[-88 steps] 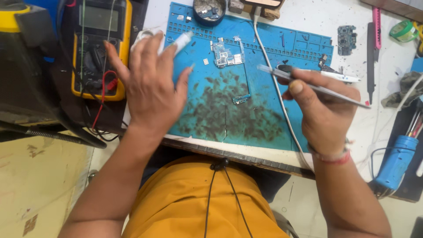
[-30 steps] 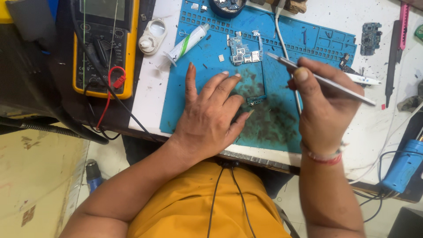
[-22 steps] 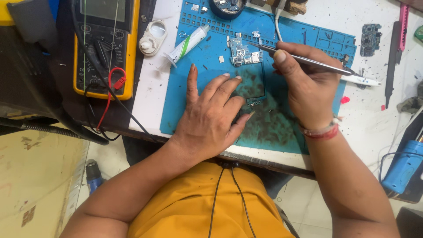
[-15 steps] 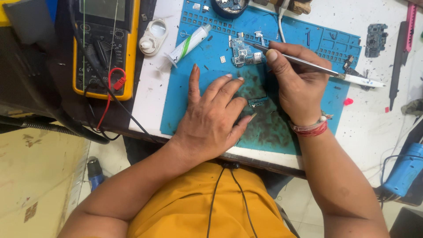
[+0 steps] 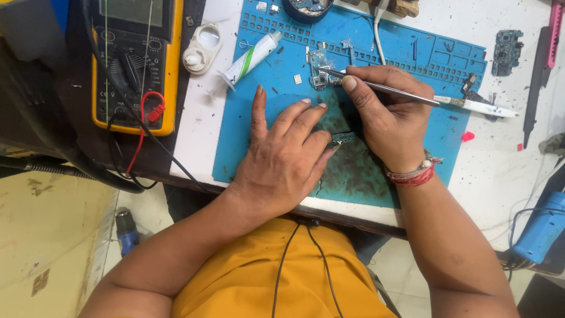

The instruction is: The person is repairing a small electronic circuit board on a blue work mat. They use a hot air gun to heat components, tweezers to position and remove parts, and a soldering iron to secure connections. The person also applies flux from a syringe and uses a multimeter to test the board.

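Observation:
My left hand lies flat, fingers spread, on the blue work mat, holding nothing. Beside its little finger sits a small dark part. My right hand grips metal tweezers like a pen. Their tips touch a small circuit board near the mat's far edge. A white syringe tube with a green stripe lies on the mat to the left of the board.
A yellow multimeter with red and black leads stands at the left. A white round case lies beside it. Another circuit board, a pink tool and a blue device sit at the right.
My left hand came off the multimeter side and settled flat on the mat. My right hand carried the tweezers leftward until their tips reached the small circuit board.

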